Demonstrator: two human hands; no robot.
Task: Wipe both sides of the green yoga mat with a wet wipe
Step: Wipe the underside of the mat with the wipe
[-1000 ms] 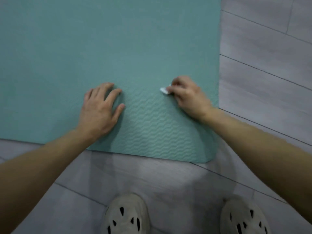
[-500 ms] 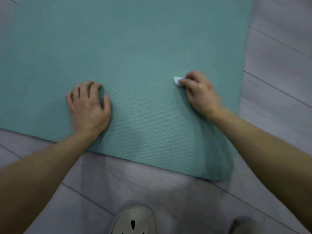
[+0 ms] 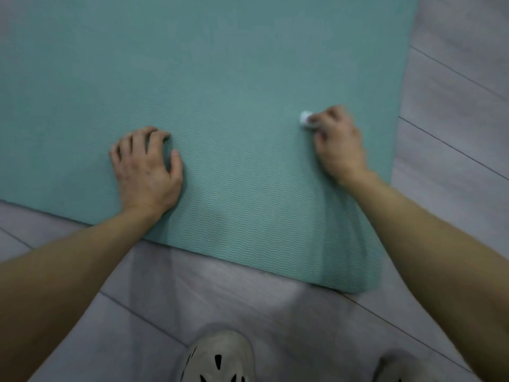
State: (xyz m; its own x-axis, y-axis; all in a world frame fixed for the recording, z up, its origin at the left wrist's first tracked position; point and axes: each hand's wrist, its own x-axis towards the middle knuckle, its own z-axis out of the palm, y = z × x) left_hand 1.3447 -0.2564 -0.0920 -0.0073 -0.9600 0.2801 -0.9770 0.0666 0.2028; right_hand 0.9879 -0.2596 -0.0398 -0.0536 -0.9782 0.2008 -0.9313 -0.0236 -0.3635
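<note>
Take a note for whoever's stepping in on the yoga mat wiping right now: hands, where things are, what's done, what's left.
Left hand: rests on the green yoga mat by its near edge, fingers arched, holding nothing.
Right hand: pinches the wadded wet wipe against the mat, toward its right edge.
Mat: flat on the grey floor, one face up.
Done: wiping of the top face is under way; how much is covered cannot be told.
Left: finish this face, then likely flip the mat and wipe the other.

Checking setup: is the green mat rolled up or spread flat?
Spread flat: the mat lies unrolled on the wooden floor, left hand resting on it.
</note>
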